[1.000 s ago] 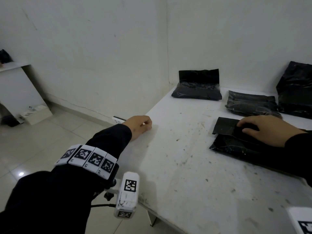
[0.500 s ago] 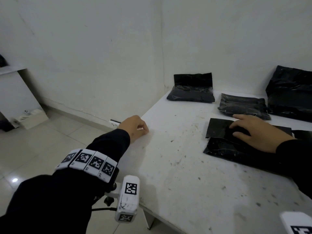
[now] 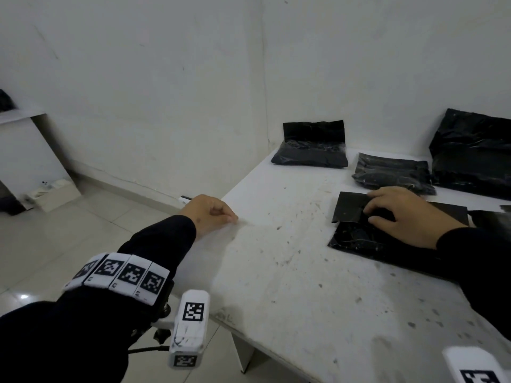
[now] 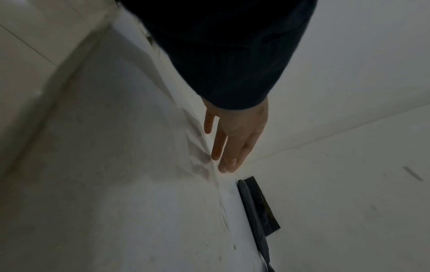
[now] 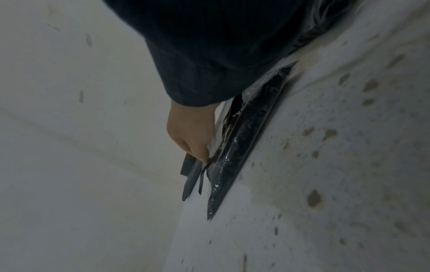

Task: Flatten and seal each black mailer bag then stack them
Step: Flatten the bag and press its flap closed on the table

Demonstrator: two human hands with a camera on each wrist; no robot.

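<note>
Resting at the left edge of the white table, the left hand holds nothing. From the head view its fingers look loosely bent, while the wrist view shows them nearly straight, so I cannot say for sure how curled they are. It seems to wait there, out of the way, so the other hand has room to work.

Far back by the wall sits one black bag with its flap standing up, so it does not look closed. It lies well away from both hands. Next to it, more to the right, lies a crinkly bag, and past that a big black bag leans near the wall. These look like they are waiting their turn, or they may already be done; I cannot tell which.

Closer in lies the mailer bag being worked on. It is flat on the table so it can be pushed down easily. The right hand lies on top of it, with its fingertips bent down onto the folded flap. It presses down and does not wrap round the bag. The wrist view shows the same: the hand sits on the bag's top edge. I think it pushes there so the sticky flap stays shut. No stack shows near this bag yet.
</note>
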